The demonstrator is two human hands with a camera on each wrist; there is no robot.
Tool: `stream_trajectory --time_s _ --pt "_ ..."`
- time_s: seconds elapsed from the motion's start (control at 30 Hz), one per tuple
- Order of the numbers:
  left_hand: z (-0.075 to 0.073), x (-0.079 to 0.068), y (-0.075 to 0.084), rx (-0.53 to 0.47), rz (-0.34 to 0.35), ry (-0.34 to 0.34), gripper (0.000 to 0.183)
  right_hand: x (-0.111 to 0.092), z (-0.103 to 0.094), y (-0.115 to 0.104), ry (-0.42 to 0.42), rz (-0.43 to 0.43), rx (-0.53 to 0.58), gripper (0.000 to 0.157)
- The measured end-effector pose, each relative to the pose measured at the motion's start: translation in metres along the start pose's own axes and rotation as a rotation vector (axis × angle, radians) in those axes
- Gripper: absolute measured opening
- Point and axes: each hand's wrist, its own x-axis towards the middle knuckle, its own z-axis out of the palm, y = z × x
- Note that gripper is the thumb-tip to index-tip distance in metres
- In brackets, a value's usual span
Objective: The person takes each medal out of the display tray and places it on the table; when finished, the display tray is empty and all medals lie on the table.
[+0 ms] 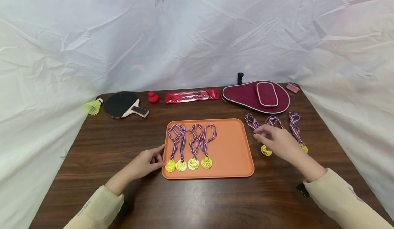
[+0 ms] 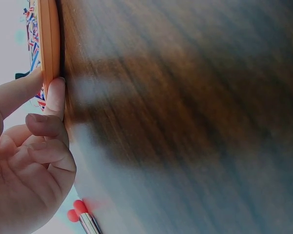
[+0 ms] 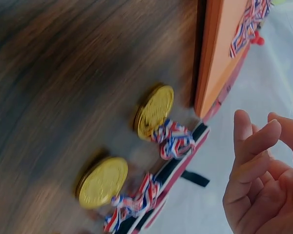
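Observation:
An orange tray [image 1: 229,147] lies on the brown table, with several gold medals [image 1: 207,162] on striped ribbons lined up along its left part. At the tray's left rim is my left hand [image 1: 150,160], pinching the edge between thumb and finger; the left wrist view shows this grip on the orange rim [image 2: 50,39]. My right hand [image 1: 274,140] hovers right of the tray with bent fingers, holding nothing. Under and beside it lie more medals: a gold medal [image 1: 266,150] near the tray, another medal [image 1: 303,148] farther right, and a striped ribbon [image 1: 273,120] partly hidden by the hand.
Along the back lie a shuttlecock [image 1: 93,106], a table tennis bat [image 1: 121,105], a small red object [image 1: 153,97], a red packet [image 1: 192,95], a maroon bat case [image 1: 246,95] and a small pink block [image 1: 292,88]. White cloth [image 1: 197,34] hangs behind and at the sides.

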Motion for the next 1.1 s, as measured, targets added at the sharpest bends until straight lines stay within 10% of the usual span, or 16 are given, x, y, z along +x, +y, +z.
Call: stream_trajectory --time_s 1.1 --pt "0.0 0.002 -0.002 -0.004 -0.031 0.0 0.067 0.044 0.038 -0.001 -0.254 0.14 0.045 0.052"
